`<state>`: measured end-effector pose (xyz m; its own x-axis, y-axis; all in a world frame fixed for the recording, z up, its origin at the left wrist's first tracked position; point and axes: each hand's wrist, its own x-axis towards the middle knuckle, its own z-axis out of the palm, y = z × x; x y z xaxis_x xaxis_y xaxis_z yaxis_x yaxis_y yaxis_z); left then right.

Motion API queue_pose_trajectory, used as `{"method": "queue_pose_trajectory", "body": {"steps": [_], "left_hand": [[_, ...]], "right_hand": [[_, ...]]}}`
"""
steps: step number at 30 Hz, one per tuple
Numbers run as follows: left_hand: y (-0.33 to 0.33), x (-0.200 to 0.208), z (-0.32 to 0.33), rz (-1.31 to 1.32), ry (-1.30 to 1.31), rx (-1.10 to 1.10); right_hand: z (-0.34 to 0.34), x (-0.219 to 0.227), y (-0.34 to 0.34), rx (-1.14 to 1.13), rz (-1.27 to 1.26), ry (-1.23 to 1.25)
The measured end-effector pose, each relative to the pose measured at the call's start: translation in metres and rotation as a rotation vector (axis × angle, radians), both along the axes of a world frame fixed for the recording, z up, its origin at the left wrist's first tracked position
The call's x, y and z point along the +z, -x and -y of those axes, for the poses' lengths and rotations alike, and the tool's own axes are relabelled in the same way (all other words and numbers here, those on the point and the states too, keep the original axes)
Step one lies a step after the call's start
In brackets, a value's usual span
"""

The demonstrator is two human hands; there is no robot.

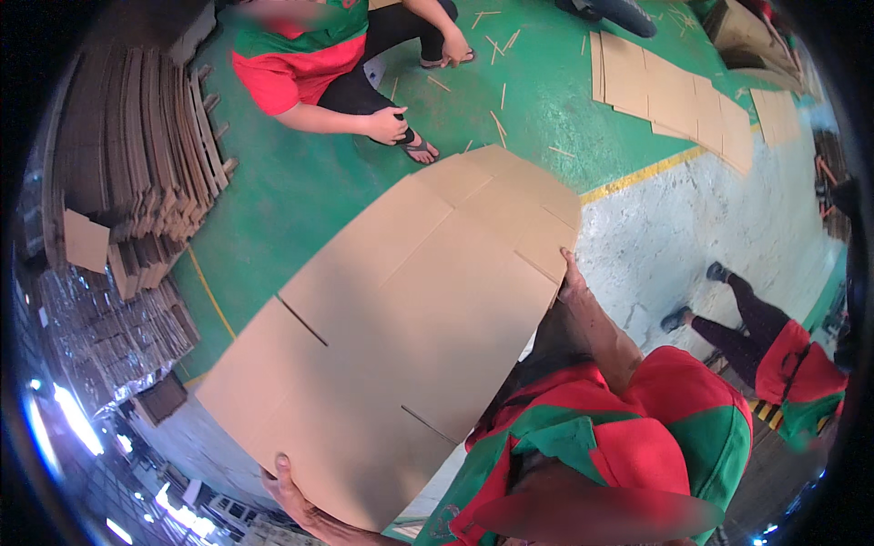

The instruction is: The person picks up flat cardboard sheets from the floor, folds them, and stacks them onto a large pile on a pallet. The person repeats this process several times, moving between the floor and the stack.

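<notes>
The flat cardboard sheet (401,337) is held in the air above the green floor (300,191), its long axis running between both hands. The left hand (289,487) grips the near lower edge; the right hand (572,282) seems clamped on the far edge.

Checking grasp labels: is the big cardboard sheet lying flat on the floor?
No. The cardboard sheet is held up off the floor, with the left hand at its near edge and the right hand at its far side.

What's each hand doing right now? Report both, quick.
Left hand: gripping the near edge of the flat cardboard sheet, thumb on top.
Right hand: holding the sheet's far right edge; whether its fingers close cannot be told.
</notes>
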<state>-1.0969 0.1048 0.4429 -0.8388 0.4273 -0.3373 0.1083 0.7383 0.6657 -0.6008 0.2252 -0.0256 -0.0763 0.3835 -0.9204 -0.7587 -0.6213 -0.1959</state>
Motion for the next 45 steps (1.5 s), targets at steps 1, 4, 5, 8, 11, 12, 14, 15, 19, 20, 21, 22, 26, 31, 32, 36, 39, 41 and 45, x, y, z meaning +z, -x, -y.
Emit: {"method": "queue_pose_trajectory", "body": {"steps": [1,4,5,8,11,12,14,15,19,20,21,22,26,31,32,36,39,41,45], "left_hand": [[0.004,0.01,-0.001,-0.011,-0.065,-0.118],[0.018,0.041,0.007,-0.139,-0.062,-0.217],[0.017,0.048,0.015,-0.171,-0.094,-0.28],[0.022,0.081,0.025,-0.258,-0.15,-0.378],[0.018,0.119,0.033,-0.305,-0.234,-0.489],[0.019,0.135,0.037,-0.327,-0.258,-0.522],[0.014,0.155,0.051,-0.379,-0.303,-0.604],[0.015,0.168,0.059,-0.434,-0.31,-0.603],[0.022,0.192,0.095,-0.606,-0.353,-0.6],[0.022,0.194,0.108,-0.644,-0.4,-0.591],[0.026,0.193,0.115,-0.67,-0.443,-0.588],[0.029,0.192,0.126,-0.69,-0.493,-0.578],[0.043,0.167,0.144,-0.694,-0.71,-0.528],[0.052,0.131,0.135,-0.554,-0.951,-0.503],[0.051,0.125,0.131,-0.52,-0.993,-0.499],[0.043,0.108,0.097,-0.371,-1.144,-0.527],[0.032,0.095,0.065,-0.261,-1.222,-0.56],[0.023,0.086,0.044,-0.186,-1.26,-0.586],[-0.013,0.077,-0.007,-0.006,-1.321,-0.664]], "right_hand": [[0.018,-0.002,0.006,-0.035,-0.082,-0.039],[0.071,-0.013,0.035,-0.16,-0.236,-0.106],[0.084,-0.016,0.043,-0.216,-0.239,-0.093],[0.113,-0.005,0.068,-0.339,-0.266,-0.136],[0.138,0.023,0.085,-0.439,-0.267,-0.137],[0.14,0.036,0.09,-0.469,-0.256,-0.094],[0.137,0.049,0.096,-0.535,-0.315,-0.278],[0.136,0.053,0.1,-0.592,-0.339,-0.271],[0.1,0.072,0.102,-0.615,-0.387,-0.455],[0.099,0.08,0.1,-0.6,-0.444,-0.582],[0.086,0.094,0.099,-0.598,-0.452,-0.638],[0.077,0.11,0.097,-0.6,-0.467,-0.674],[0.057,0.203,0.093,-0.591,-0.397,-0.905],[0.052,0.339,0.069,-0.613,-0.329,-1.211],[0.054,0.366,0.065,-0.616,-0.31,-1.266],[0.046,0.472,0.045,-0.66,-0.18,-1.542],[0.051,0.539,0.021,-0.693,-0.016,-1.677],[0.067,0.583,0.008,-0.721,0.116,-1.737],[0.116,0.672,-0.026,-0.762,0.465,-1.903]]}}
